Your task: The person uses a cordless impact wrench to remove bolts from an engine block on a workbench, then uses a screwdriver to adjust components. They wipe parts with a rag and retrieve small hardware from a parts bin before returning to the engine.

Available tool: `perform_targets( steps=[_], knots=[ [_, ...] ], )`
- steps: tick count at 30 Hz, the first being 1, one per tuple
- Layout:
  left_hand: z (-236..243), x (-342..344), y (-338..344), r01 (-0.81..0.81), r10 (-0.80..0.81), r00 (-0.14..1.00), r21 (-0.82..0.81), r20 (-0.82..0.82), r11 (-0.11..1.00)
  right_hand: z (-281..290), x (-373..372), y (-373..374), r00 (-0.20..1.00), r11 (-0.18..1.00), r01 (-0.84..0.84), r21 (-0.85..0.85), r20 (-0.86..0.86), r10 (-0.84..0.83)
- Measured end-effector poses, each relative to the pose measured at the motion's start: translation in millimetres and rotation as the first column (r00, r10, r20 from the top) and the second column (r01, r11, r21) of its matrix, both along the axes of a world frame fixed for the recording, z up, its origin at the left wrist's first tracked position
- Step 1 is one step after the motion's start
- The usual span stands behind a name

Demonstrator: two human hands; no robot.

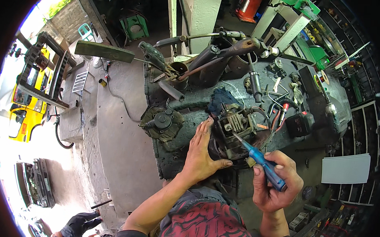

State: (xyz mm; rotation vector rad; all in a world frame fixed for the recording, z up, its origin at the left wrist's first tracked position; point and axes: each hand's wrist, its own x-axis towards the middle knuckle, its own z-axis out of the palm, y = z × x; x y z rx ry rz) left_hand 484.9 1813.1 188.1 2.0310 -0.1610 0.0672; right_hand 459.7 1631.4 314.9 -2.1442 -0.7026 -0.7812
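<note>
The metal machine part [234, 125], fitted with a ribbed block on its upper face, rests on the workbench [197, 97] near the edge closest to the person; directions below are taken from this part, with 12 o'clock toward the top of the view. Left hand [202, 151]: positioned at 7 to 8 o'clock, unclenched, fingers extended along the side of the part, thumb spread. Right hand [278, 181]: positioned at 4 to 5 o'clock, grasping the handle of 1 blue screwdriver [267, 166]; the tip points toward 10 to 11 o'clock and lies at the near face of the part. Whether the tip is seated cannot be told. A dark rag [222, 98] lies just beside the part at 11 to 12 o'clock. A round dark part [162, 121] lies at 9 o'clock, a black battery pack [300, 124] at 3 o'clock. Farther out, white sheets [346, 168] hang between 3 and 4 o'clock; a yellow vehicle [37, 112] stands well apart at 9 o'clock.
</note>
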Motion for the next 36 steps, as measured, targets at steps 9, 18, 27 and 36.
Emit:
perform_targets(
  steps=[9,18,27,36],
  knots=[
    [-7.5,-0.2,0.6,0.025,-0.027,0.998,-0.026,-0.051,0.999,-2.8,-1.4,7.9,0.998,0.998,0.024,0.059,-0.065,-0.021],
    [-6.5,9.0,3.1,0.090,-0.089,0.996,-0.053,0.019,0.995,23.4,13.2,19.0,0.996,0.977,-0.076,-0.198,-0.050,0.068],
    [-0.2,15.3,-10.6,0.061,-0.062,0.998,-0.113,-0.003,0.992,20.7,24.3,47.2,0.949,0.913,-0.164,0.375,-0.194,0.250],
    [-8.5,32.3,-0.5,0.135,-0.136,0.991,-0.191,0.011,0.972,22.2,31.8,65.3,0.898,0.834,-0.129,0.537,-0.294,0.328]
  ],
)
